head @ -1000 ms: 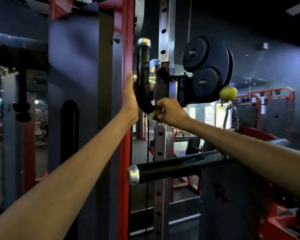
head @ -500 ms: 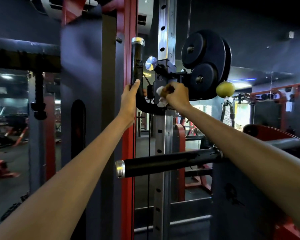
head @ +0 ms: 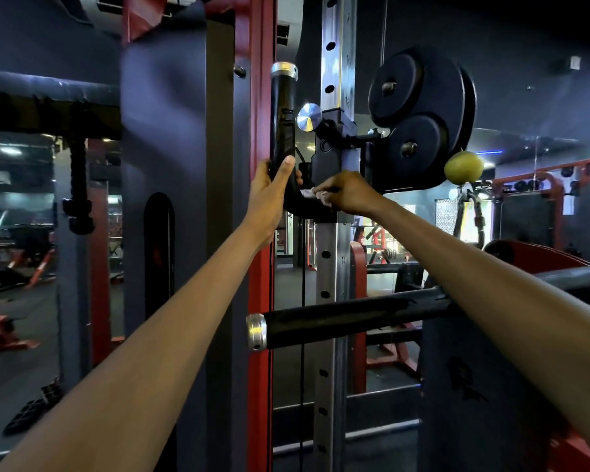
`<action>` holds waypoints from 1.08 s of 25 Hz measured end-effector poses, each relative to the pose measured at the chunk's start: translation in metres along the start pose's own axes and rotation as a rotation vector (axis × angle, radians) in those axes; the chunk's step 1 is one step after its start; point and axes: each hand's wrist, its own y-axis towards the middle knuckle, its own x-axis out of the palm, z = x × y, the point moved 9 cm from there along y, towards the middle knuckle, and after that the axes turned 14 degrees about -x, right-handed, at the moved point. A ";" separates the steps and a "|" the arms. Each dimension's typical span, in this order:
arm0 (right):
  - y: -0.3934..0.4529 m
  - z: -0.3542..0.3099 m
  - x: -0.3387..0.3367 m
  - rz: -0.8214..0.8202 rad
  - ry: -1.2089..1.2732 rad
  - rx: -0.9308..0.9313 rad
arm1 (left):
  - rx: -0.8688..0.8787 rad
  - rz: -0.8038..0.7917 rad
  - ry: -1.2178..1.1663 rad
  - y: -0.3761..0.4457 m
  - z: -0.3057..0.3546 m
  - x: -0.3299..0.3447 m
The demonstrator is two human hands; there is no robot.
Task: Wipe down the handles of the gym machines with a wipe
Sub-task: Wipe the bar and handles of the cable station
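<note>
I'm standing in a gym, dim and dark-walled. Straight ahead at twelve o'clock rises a silver upright (head: pixel 334 80) punched with numbered adjustment holes, beside a red frame post (head: pixel 261 97). At one o'clock black pulley discs (head: pixel 419 117) sit on the carriage. A black foam-gripped bar with a chrome end cap (head: pixel 338 323) crosses at five o'clock. More red machine frames (head: pixel 539 185) stand at three o'clock, and red benches (head: pixel 0 335) rest on the dark floor at nine o'clock.
</note>
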 end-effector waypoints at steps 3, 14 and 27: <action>-0.001 -0.007 0.015 -0.119 -0.076 0.032 | 0.005 -0.007 -0.017 0.001 -0.001 0.000; -0.019 -0.006 0.001 0.212 0.285 0.126 | -0.043 0.034 0.012 -0.005 0.000 0.002; -0.027 -0.027 0.004 0.177 0.012 0.001 | -0.070 0.086 0.102 -0.007 0.000 0.003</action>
